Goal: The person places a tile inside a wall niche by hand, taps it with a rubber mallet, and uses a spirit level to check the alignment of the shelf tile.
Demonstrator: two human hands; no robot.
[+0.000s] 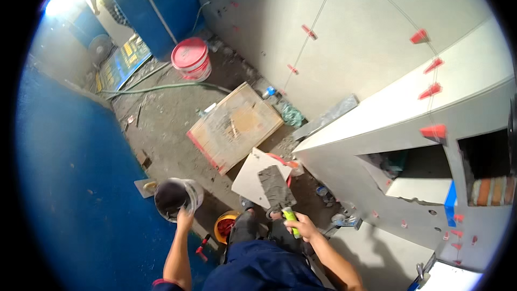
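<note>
My right hand (304, 227) is closed round the bright green handle of a trowel (276, 187). Its flat blade points away from me and is coated with wet grey mortar. Under the blade is a white tile (249, 182), tilted in front of my feet. On the left, my left hand (184, 219) grips the near rim of a white bucket (195, 194), which tips so that its dark inside shows. What lies at the bottom of the bucket is too dark to make out, and some of my left fingers are hidden.
A yellow bucket (219, 231) with red pieces stands by my left foot. Beyond the tile lies a large cardboard box (237, 126); a red-lidded bucket (190, 59) and green hose (156, 87) are farther off. Red levelling wedges (431, 90) stick to the pale wall at right.
</note>
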